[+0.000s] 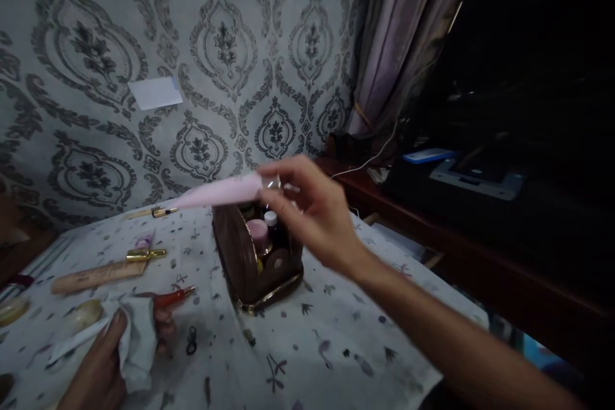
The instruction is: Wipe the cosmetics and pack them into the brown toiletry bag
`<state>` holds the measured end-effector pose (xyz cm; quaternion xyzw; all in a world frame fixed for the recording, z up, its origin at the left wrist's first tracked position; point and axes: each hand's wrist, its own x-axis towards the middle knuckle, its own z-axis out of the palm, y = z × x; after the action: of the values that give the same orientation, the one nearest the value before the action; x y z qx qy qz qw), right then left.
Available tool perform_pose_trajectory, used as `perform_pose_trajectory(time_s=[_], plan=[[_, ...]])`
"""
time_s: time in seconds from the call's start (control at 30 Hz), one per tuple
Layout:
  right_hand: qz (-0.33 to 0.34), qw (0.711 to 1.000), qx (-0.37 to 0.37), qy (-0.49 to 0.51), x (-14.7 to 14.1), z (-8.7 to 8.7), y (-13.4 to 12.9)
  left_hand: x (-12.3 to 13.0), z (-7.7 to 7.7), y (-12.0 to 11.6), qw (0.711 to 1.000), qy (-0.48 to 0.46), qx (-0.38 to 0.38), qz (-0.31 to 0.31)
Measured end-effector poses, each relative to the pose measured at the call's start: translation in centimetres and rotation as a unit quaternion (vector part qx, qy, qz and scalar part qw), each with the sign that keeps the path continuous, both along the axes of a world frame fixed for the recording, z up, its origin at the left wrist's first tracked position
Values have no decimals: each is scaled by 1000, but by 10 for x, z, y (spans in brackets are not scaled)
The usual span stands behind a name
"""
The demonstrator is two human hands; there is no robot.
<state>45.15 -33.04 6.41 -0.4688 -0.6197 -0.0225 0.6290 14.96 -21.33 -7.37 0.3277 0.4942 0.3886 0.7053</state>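
My right hand [317,211] is closed on one end of a long, flat pink tube [223,191], blurred by motion, with a shiny piece at the fingers. It hovers over the opening of a brown zippered cosmetic bag [235,256]. Inside the bag stand a pink-lidded jar [258,234] and a dark bottle with a white cap [271,219]. At the lower left, my left hand [108,352] is closed around a crumpled white wipe [137,339]. An orange-red pen-like item [173,297] sticks out beside the wipe; whether the fingers hold it, I cannot tell.
On the patterned tablecloth [336,333] lie a tan comb-like piece [98,277], a gold tube [146,255], a thin brush [163,211] and a black hair tie [191,341]. A dark wooden desk [456,256] stands on the right. Patterned wallpaper [225,45] rises behind.
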Motion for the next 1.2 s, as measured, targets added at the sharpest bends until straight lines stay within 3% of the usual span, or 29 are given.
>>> perform_pose_trajectory(time_s=[0.13,0.27,0.47,0.73,0.87,1.03,1.2], plan=[[-18,986,4,-166,58,39,28,4,1,1,1000,-12,-20,-12],[-32,944,-74,-320,89,52,59,-1,-9,5,999,-28,-7,-20],[-35,880,-183,-437,101,49,84,-6,-17,8,997,-31,-22,-65],[39,796,-222,-562,95,56,112,-5,-23,10,998,-14,-27,-49],[75,756,-251,-601,91,49,126,-4,-20,11,998,-17,-30,-48],[79,745,-257,-611,91,31,139,-2,-18,10,996,14,-17,-90],[85,734,-298,-604,90,18,151,0,-17,7,996,15,-39,-75]])
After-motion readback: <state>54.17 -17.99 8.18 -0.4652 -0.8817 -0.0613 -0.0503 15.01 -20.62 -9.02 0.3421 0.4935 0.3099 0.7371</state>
